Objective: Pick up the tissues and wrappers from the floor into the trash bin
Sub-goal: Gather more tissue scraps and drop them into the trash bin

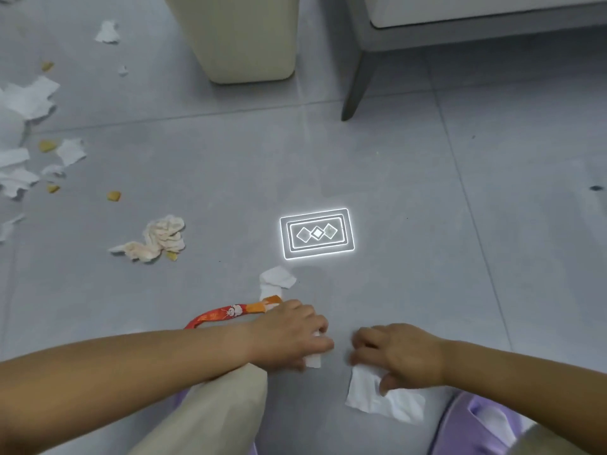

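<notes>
My left hand (289, 333) is low over the grey floor and grips a small white tissue scrap (313, 359) that pokes out under its fingers. A red and orange wrapper (226, 315) lies just behind that wrist, with a white tissue (276, 279) beyond it. My right hand (400, 356) rests on a larger white tissue (371, 395), fingers curled down onto its top edge. The cream trash bin (243, 37) stands at the top centre, far from both hands.
A crumpled stained tissue (157, 239) lies left of centre. Several torn tissues (23, 106) and yellow crumbs (113, 196) are scattered along the left edge. A grey furniture leg (356, 90) stands right of the bin. My knee (210, 412) and purple slippers (476, 421) fill the bottom.
</notes>
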The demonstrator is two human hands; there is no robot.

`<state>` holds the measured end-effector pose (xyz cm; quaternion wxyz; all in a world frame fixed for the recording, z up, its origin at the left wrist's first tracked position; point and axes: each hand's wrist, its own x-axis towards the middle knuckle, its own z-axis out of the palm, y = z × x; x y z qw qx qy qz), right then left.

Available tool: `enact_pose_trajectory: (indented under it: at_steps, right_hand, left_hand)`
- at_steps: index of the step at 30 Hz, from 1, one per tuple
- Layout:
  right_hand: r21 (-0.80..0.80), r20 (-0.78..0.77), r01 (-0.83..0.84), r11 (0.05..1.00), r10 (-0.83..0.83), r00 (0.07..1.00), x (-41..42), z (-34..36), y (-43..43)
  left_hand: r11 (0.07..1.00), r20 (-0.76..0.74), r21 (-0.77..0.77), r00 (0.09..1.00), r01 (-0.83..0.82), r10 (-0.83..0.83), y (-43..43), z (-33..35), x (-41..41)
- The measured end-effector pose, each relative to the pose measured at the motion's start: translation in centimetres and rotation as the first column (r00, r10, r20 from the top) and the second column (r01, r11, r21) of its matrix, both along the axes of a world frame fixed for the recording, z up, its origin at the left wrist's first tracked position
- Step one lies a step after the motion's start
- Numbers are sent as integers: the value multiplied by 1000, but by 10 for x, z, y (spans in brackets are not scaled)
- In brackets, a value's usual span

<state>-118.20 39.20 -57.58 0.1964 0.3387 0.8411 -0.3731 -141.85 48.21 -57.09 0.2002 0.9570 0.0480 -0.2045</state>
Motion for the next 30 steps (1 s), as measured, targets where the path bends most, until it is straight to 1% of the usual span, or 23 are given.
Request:
enact_pose_trajectory:
  at_steps: [2, 4, 6, 7, 8, 10, 12, 13, 15, 16, 17, 18, 20, 21, 22, 23, 24, 26, 29, 30]
  right_hand:
    - [-4, -11, -48, 999, 48, 999, -2, 0, -3]
    - [-21, -18, -116, 993, 115, 993, -2, 4, -3]
    - [80, -34, -235, 969, 238, 971, -1, 8, -2]
    - [148, -7, -312, 938, 316, 949, 1, 7, 0]
    - [205, 6, -351, 913, 358, 934, 3, 6, 0]
    - [269, -42, -351, 897, 375, 926, 6, -2, -3]
    - [310, -59, -326, 893, 360, 931, 3, -6, -2]
    - [326, -60, -297, 898, 333, 941, 2, -7, 2]
    - [350, -95, -163, 922, 208, 974, -3, -3, 14]
    - [343, -120, -67, 937, 115, 986, -6, 0, 22]
    - [308, -147, 25, 951, 22, 989, -10, 2, 30]
    - [258, -181, 106, 960, -60, 982, -15, 4, 40]
    - [170, -207, 216, 962, -179, 962, -26, 10, 59]
    - [162, -228, 250, 954, -210, 951, -32, 12, 69]
    - [165, -259, 284, 945, -236, 936, -39, 13, 79]
    - [163, -283, 311, 936, -258, 924, -46, 15, 88]
    - [167, -306, 326, 930, -265, 914, -53, 15, 97]
    - [191, -329, 312, 931, -239, 913, -69, 14, 113]
    - [244, -286, 176, 954, -103, 953, -91, 8, 131]
    - [259, -257, 108, 960, -39, 966, -96, 6, 134]
  left_hand:
    - [992, 56, 84, 994, 94, -98, 1, -3, -1]
    - [987, 105, 125, 987, 104, -118, 4, -6, -1]
    - [988, 159, 134, 983, 75, -96, 10, -11, 0]
    - [989, 174, 136, 981, 60, -84, 13, -13, 1]
    - [989, 190, 138, 979, 51, -77, 17, -14, 1]
    - [990, 232, 137, 972, 12, -44, 23, -14, 1]
    - [993, 258, 94, 965, -72, 46, 31, -9, 2]
    - [991, 271, 48, 957, -126, 108, 37, -6, 3]
    - [966, 289, -53, 922, -255, 259, 50, 4, 4]
    - [933, 297, -97, 885, -346, 359, 58, 8, 3]
    - [880, 302, -152, 827, -450, 475, 65, 10, 0]
    - [801, 292, -222, 746, -556, 598, 73, 13, -5]
    - [592, 247, -354, 539, -724, 806, 86, 17, -17]
    - [491, 213, -397, 443, -775, 871, 91, 19, -26]
    - [410, 171, -418, 373, -811, 912, 94, 20, -35]
    - [355, 122, -421, 335, -835, 934, 95, 21, -45]
    - [326, 76, -411, 324, -852, 943, 93, 21, -54]
    - [303, 23, -377, 318, -875, 948, 82, 19, -73]
    - [262, -7, -367, 285, -893, 959, 60, 19, -96]
    - [269, -28, -357, 298, -894, 954, 52, 18, -104]
